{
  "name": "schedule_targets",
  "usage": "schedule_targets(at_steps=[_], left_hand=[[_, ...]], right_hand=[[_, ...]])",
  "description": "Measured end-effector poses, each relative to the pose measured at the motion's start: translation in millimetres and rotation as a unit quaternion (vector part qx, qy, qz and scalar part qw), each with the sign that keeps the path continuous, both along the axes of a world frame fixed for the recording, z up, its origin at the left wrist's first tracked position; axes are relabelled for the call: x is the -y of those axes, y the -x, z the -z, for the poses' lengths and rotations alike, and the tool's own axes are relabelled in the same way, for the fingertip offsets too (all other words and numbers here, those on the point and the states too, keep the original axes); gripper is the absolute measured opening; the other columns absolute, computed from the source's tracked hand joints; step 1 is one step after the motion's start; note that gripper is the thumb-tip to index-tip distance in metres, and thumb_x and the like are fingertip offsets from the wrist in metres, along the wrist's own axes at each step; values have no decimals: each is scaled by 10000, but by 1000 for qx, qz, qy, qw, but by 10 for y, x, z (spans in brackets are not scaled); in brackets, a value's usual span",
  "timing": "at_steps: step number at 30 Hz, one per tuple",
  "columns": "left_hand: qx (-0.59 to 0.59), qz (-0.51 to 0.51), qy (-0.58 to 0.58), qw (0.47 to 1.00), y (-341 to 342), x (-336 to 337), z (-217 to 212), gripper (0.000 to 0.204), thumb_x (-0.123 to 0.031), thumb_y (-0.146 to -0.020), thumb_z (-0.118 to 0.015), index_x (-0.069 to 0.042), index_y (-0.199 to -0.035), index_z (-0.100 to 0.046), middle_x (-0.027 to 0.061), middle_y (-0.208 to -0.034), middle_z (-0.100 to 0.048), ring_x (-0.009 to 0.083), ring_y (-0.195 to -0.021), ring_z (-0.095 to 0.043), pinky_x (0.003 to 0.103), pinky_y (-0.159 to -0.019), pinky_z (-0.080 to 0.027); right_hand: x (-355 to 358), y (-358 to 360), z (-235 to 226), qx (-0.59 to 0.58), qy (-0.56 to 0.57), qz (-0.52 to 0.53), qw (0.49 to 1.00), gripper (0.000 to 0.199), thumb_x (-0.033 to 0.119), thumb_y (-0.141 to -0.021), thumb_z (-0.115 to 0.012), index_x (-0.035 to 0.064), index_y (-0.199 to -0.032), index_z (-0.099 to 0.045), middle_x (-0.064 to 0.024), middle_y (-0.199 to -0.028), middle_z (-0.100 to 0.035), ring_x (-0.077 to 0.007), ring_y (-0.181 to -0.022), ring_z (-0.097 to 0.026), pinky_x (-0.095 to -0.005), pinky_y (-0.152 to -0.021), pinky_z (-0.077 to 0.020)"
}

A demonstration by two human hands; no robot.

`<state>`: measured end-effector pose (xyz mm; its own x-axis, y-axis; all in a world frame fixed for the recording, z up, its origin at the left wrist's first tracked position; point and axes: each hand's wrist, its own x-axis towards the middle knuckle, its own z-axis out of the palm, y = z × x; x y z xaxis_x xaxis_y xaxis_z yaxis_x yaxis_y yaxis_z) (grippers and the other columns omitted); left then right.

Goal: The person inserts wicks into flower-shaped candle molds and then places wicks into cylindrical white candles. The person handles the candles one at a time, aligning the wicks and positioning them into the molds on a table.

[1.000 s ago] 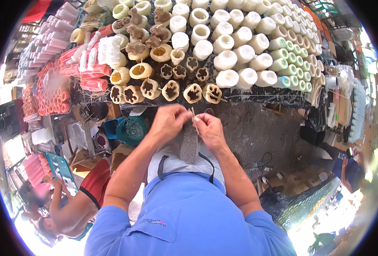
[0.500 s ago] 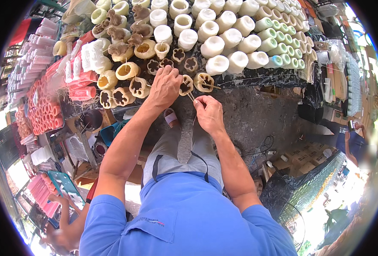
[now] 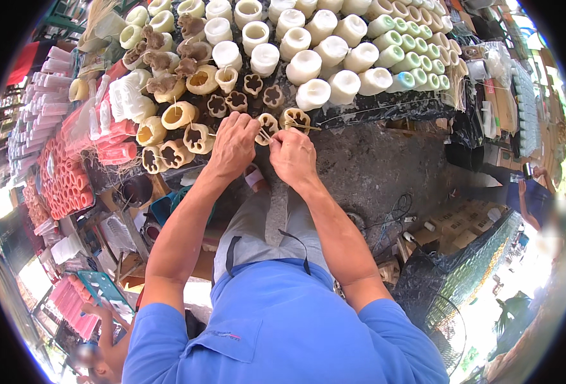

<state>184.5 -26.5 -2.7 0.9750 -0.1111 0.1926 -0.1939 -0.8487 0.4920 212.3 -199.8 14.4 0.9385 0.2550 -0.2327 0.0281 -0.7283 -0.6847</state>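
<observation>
Right hand point(image 3: 294, 157): grip pinched shut on thin pale sticks point(image 3: 264, 134) | sticks slant at the flower-holed cream cup point(image 3: 269, 121), near edge of the table point(image 3: 385, 107) | left hand point(image 3: 234, 144): curls beside that cup, can't tell whether its grip holds anything

Left hand point(image 3: 234, 144) shows us mostly its back; fingertips partly hidden, so we cannot tell whether they grip anything. Right hand point(image 3: 292, 155) pinches thin sticks point(image 3: 266, 136), curled fingers covering their near ends from us. Left forearm point(image 3: 192, 227) hides part of blue tub point(image 3: 161, 207). Blue shirt point(image 3: 289, 333) runs off lower edge; pocket point(image 3: 228, 342) mark too small to read. Topmost white cups point(image 3: 306, 6) cut by upper edge. Head of lower-left person point(image 3: 108, 333) blurred; item point(image 3: 527, 171) by right-hand bystander point(image 3: 521, 198) too small to name.
</observation>
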Motion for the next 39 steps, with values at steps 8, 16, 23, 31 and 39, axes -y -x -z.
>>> schedule_targets(at_steps=[8, 16, 23, 31, 39], left_hand=[[-27, 8, 91, 995, -4, 8, 83, 127, -7, -901, -655, -1, -1024, -688, 148, -1003, -674, 359, -1006, -619, 465, -903, -521], [-41, -24, 134, 990, -10, 7, 81, 70, -36, -962, -681, 10, -1003, -715, 153, -985, -707, 363, -984, -647, 476, -877, -532], [-32, -34, 142, 989, 2, 11, 93, 77, -23, -933, -722, 8, -1003, -722, 154, -964, -713, 363, -963, -658, 478, -868, -532], [-30, -30, 137, 990, 1, 17, 78, 79, -3, -927, -716, 3, -1006, -712, 155, -968, -707, 366, -960, -653, 480, -865, -533], [-62, -28, 140, 988, -16, 57, 49, 63, -38, -973, -686, 11, -1009, -700, 171, -957, -703, 388, -954, -662, 472, -849, -530]], right_hand=[[-74, -55, 110, 34, 32, -30, 998, 170, 197, -951, -743, 43, -970, -812, -199, -987, -732, -418, -932, -746, -511, -827, -597], [44, 120, 121, 185, -6, -27, 982, 141, 137, -925, -778, 51, -1030, -739, -138, -885, -681, -404, -806, -706, -485, -741, -584], [201, 351, 301, 198, -23, -72, 977, 208, 109, -883, -801, 30, -1027, -674, -133, -962, -717, -352, -842, -731, -446, -727, -597], [297, 262, 414, 255, 28, -122, 959, 186, 36, -915, -724, 38, -1100, -736, -99, -946, -735, -287, -831, -753, -397, -712, -602], [312, 165, 401, 284, 53, -146, 946, 268, 27, -833, -717, 73, -1095, -746, -59, -912, -689, -250, -785, -736, -377, -668, -592]])
